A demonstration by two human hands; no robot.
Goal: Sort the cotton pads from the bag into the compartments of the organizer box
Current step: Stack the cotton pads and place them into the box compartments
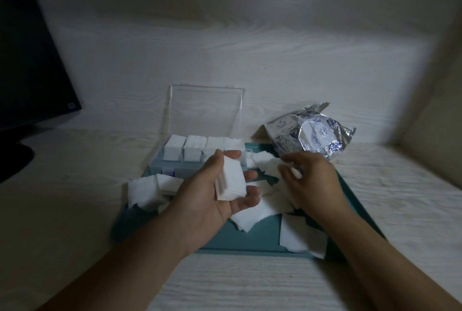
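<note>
Item count, head view:

- 2 hands: left hand (220, 193), right hand (310, 175).
- 1 stack of cotton pads (231, 182) in left palm; pad count within stack not discernible.
- 1 organizer box (200, 152) at far edge of tray, with 1 clear lid (205, 110) raised; 4 filled compartments visible along far row.
- 1 teal tray (250, 240).
- 1 foil bag (312, 133) at far right corner of tray.
- Loose pads (147, 193) scattered across tray: many, overlapping, exact count not discernible.
- 1 dark monitor (27, 60) at left edge of desk.
</note>
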